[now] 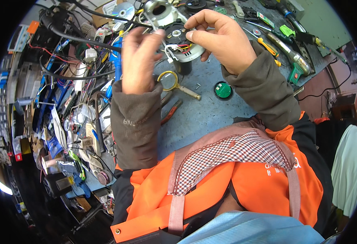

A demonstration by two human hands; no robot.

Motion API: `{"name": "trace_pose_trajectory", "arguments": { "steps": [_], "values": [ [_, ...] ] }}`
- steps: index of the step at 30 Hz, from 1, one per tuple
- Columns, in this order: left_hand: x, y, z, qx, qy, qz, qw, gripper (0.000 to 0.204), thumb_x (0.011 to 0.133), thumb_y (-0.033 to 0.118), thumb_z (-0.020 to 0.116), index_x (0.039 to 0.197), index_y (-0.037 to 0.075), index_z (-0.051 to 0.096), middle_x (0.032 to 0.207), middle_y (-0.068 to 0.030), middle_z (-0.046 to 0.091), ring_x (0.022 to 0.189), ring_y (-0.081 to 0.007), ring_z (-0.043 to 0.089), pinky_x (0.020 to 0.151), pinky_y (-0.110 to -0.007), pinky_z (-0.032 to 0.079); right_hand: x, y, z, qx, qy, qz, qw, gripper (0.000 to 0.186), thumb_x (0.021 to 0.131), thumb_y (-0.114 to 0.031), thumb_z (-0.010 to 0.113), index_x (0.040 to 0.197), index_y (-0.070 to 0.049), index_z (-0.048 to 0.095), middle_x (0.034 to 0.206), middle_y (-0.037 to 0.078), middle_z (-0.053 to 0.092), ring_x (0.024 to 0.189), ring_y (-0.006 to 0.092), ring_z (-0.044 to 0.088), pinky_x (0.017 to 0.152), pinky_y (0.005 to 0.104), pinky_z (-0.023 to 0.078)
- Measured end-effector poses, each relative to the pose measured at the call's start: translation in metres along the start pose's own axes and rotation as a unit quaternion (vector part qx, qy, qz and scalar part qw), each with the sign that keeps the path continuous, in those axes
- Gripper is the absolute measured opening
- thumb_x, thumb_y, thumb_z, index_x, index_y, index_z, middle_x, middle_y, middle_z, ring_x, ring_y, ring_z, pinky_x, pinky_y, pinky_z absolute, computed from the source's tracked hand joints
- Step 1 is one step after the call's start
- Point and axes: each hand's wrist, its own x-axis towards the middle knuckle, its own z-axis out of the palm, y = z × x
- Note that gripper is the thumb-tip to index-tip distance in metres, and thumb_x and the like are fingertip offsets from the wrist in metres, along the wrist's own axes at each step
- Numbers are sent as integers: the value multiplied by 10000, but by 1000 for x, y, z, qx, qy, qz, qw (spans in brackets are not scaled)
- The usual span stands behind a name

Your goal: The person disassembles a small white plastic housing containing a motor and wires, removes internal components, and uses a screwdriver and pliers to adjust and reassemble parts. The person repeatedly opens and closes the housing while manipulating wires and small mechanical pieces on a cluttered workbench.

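Note:
A motor unit with a black round top, a pale rim and a dark cylindrical lower part stands on the blue bench top. Thin red, yellow and white wires run along its near side. My right hand grips its right edge, thumb and forefinger at the black top and other fingers lower by the rim. My left hand is raised at the unit's left side, smeared by motion. Whether it holds anything is unclear. Below them lie a yellow-rimmed magnifying glass and a round green circuit board in a black ring.
Red-handled pliers rest near my left sleeve. At the right are a yellow-handled screwdriver and a metal-barrelled tool with a green end. Cables and mixed parts crowd the left, with a disc at the back.

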Motion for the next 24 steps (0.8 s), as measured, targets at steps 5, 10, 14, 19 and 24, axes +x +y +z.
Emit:
{"name": "trace_pose_trajectory", "arguments": {
  "steps": [5, 10, 14, 19, 24],
  "values": [
    [8, -10, 0, -210, -168, -80, 960, 285, 933, 86, 609, 1176, -63, 606, 1065, -134, 712, 870, -184, 713, 796, -321, 601, -9, -9, 5, 44, -19, 10, 999, 374, 922, -47, 705, 1279, -52, 595, 841, -60, 510, 701, 31, 586, 484, 201, 470],
    [-6, -14, 11, -250, -131, -46, 958, 335, 883, -7, 556, 1206, -95, 549, 1031, -161, 692, 863, -200, 705, 790, -330, 602, -19, -12, 10, 98, -7, 29, 995, 434, 833, -13, 724, 1240, -23, 575, 734, -44, 485, 508, 46, 488, 421, 240, 400],
    [-18, -13, 9, -274, -157, -93, 944, 399, 843, 21, 503, 1228, -64, 566, 1040, -150, 696, 867, -219, 706, 800, -352, 603, -29, -14, 14, 101, -23, 26, 994, 447, 804, 33, 702, 1227, -19, 568, 712, -54, 431, 502, 44, 466, 417, 244, 378],
    [-24, -10, 6, -246, -188, -93, 946, 447, 845, 73, 498, 1271, -40, 574, 1085, -145, 705, 904, -231, 708, 823, -352, 594, -32, -15, 13, 107, -43, 24, 993, 448, 802, 34, 705, 1227, -23, 573, 712, -54, 430, 508, 42, 466, 424, 247, 371],
    [-24, -15, 5, -186, -173, -32, 967, 399, 844, 73, 510, 1213, -37, 610, 1036, -128, 708, 883, -211, 699, 814, -341, 588, -33, -10, 13, 91, -49, -2, 995, 412, 836, 11, 713, 1227, -19, 587, 725, -51, 465, 534, 36, 486, 440, 239, 382]
  ]
}}
